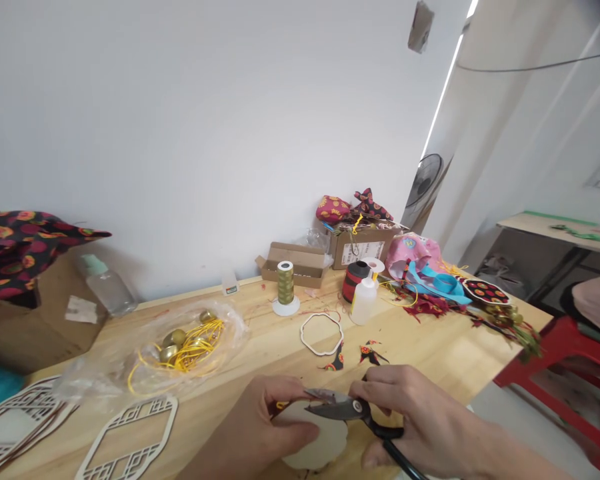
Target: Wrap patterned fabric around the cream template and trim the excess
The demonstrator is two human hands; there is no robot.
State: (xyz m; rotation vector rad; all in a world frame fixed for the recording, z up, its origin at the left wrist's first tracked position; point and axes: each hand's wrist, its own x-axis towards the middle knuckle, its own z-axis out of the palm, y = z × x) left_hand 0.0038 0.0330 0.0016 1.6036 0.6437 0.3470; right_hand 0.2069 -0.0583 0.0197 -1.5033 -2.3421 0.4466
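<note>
Hands close together at 6 o'clock, near but not touching. Left hand (pixel 253 427) pinches a pale disc (pixel 314 440) between thumb and fingers. Right hand (pixel 415 417) wraps the black-handled snips (pixel 341 409), blades set on the disc's upper edge.

Bench (pixel 433 350): pale wood, runs 9 to 3 o'clock. Red stool (pixel 565 357) beside it at 3 o'clock. Cardboard box (pixel 361 247) at 1 o'clock, fabric pouches (pixel 333 209) on top. Flat open box (pixel 295 263) at 12 o'clock.

Plastic bag (pixel 187 350) at 10 o'clock holds yellow cord (pixel 200 347) and gold beads (pixel 173 338). Lattice frame (pixel 127 440) lies flat at 8 o'clock. Glue bottle (pixel 364 301), green thread spool (pixel 285 283) and a thin ring (pixel 321 333) at 12 o'clock. Small printed scraps (pixel 373 353) just beyond the hands.

Disc material unclear: card or thin board. Judged light, fairly stiff, with a thin edge that may fray or bend under the blades. Best held flat by its faces, fingers kept clear of the cut line.
</note>
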